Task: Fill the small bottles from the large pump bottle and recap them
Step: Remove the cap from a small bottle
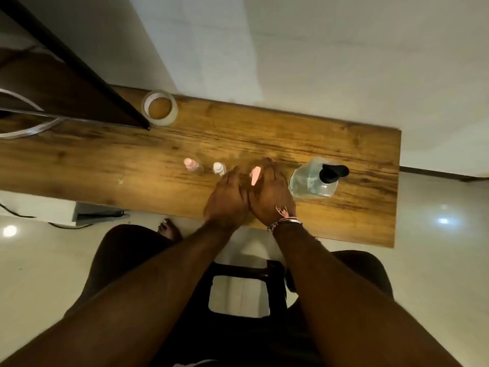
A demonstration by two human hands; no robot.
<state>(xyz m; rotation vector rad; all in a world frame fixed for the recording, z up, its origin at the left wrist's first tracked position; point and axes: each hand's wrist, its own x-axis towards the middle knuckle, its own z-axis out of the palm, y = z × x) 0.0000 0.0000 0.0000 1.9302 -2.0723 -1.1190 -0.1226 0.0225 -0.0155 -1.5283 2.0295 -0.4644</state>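
Observation:
On the wooden table (344, 215) stands the large clear pump bottle (312, 182) with a black pump head, to the right of my hands. My right hand (270, 192) holds a small bottle with a pink cap (255, 175); its body is hidden by my fingers. My left hand (227, 200) lies against the right one, fingers curved toward that bottle; what it holds is hidden. Two more small bottles stand to the left: one with a white cap (219, 168) and one with a pink cap (191, 165).
A roll of clear tape (159, 107) lies at the table's far edge. A dark shelf frame (79, 75) and a metal ring (23, 128) fill the far left. A dark stool (246, 287) stands under me beside my knees.

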